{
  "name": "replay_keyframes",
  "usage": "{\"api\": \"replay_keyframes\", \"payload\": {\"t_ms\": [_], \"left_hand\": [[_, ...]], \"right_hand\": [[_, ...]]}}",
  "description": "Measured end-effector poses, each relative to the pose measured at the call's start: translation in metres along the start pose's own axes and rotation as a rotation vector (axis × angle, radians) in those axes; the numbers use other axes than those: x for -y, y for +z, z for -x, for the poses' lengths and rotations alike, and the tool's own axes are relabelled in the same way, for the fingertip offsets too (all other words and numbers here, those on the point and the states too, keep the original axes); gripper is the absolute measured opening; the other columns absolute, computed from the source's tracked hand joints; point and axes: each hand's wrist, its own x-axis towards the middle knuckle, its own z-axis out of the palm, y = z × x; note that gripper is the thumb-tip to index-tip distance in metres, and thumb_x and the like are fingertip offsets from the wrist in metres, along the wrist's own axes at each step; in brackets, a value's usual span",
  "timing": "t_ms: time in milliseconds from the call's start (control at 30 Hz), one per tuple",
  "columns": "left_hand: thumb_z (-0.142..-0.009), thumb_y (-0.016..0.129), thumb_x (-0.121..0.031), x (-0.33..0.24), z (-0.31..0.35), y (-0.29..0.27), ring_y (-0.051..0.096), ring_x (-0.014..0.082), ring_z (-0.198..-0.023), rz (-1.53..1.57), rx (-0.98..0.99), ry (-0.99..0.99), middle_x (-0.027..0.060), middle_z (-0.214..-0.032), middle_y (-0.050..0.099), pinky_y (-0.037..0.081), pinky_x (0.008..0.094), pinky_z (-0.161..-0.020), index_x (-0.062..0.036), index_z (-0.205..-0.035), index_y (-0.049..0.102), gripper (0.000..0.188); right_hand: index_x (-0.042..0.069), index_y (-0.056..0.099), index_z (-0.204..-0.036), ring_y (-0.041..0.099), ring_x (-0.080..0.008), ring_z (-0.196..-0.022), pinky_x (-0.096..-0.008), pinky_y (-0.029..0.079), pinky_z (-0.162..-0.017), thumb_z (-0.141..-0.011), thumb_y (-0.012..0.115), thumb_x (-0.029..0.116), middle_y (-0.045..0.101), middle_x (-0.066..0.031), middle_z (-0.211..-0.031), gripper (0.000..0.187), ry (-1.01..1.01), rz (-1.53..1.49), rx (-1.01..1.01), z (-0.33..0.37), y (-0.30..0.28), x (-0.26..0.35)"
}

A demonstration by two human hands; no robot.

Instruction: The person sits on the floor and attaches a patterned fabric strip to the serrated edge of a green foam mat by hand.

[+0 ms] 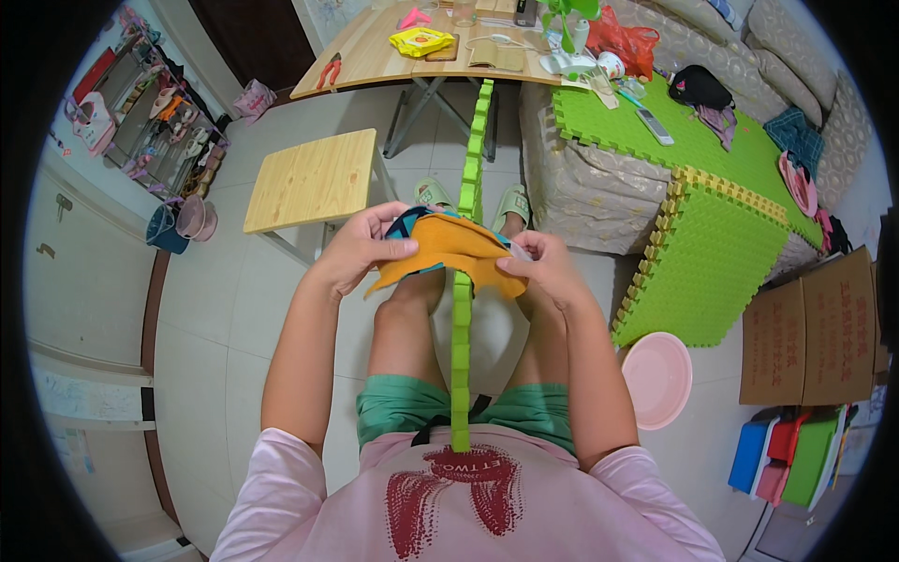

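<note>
Tiled floor below, both hands' fingers, left hand (354, 251), right hand (548, 272), clamped on orange cloth (449, 251), stretched left-right

An orange cloth (449, 248) edged in teal meets a bright green foam strip (462, 347). Green foam mats (721, 253) trimmed in yellow flank a pale pink basin (657, 378). The shirt (468, 506) is pink with a dark red print.

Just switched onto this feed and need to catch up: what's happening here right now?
A seated person holds an orange piece of cloth with both hands: the left hand grips its left edge, the right hand pinches its right edge. A teal and dark layer shows under the orange. A green foam strip stands on edge between the knees, running under the cloth. A small wooden table stands ahead on the left, a pink basin on the floor to the right.
</note>
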Motion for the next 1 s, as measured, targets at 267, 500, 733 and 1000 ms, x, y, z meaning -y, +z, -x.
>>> {"api": "replay_keyframes", "payload": {"t_ms": [267, 500, 733, 1000], "left_hand": [[-0.088, 0.056, -0.019, 0.007, -0.002, -0.003, 0.06, 0.0104, -0.08, 0.169, -0.438, -0.141, 0.0057, -0.093, 0.062, 0.048, 0.0245, -0.073, -0.0015, -0.107, 0.052, 0.026], [-0.082, 0.056, 0.003, 0.002, 0.006, 0.002, 0.059, 0.0127, -0.085, 0.121, -0.36, 0.03, 0.0096, -0.096, 0.062, 0.048, 0.0256, -0.076, -0.0036, -0.114, 0.044, 0.035], [-0.081, 0.055, 0.003, 0.01, 0.004, 0.001, 0.06, 0.0133, -0.086, 0.087, -0.42, 0.043, 0.01, -0.1, 0.061, 0.049, 0.0242, -0.075, -0.0064, -0.12, 0.043, 0.043], [-0.079, 0.051, 0.007, -0.01, 0.015, 0.021, 0.058, 0.0158, -0.093, 0.058, -0.474, 0.436, 0.0146, -0.105, 0.06, 0.045, 0.0258, -0.085, -0.0048, -0.128, 0.037, 0.053]], "right_hand": [[0.0, 0.047, -0.11, 0.06, -0.0165, -0.083, -0.028, 0.049, -0.077, -0.084, 0.062, 0.01, 0.057, -0.0072, -0.094, 0.031, 0.142, -0.829, -0.1, 0.004, 0.0, 0.011], [-0.001, 0.033, -0.127, 0.057, -0.0216, -0.097, -0.0307, 0.048, -0.083, -0.077, 0.06, -0.002, 0.05, -0.018, -0.114, 0.057, 0.173, -0.907, -0.101, 0.009, -0.005, 0.017], [-0.003, 0.019, -0.136, 0.059, -0.0233, -0.094, -0.0305, 0.049, -0.084, -0.07, 0.062, -0.01, 0.054, -0.0208, -0.109, 0.079, 0.344, -0.805, -0.023, 0.011, -0.006, 0.001], [-0.006, 0.034, -0.13, 0.061, -0.0176, -0.086, -0.0269, 0.05, -0.078, -0.068, 0.061, -0.012, 0.062, -0.0103, -0.089, 0.068, -0.047, -0.846, -0.104, 0.019, 0.0, 0.022]]}}
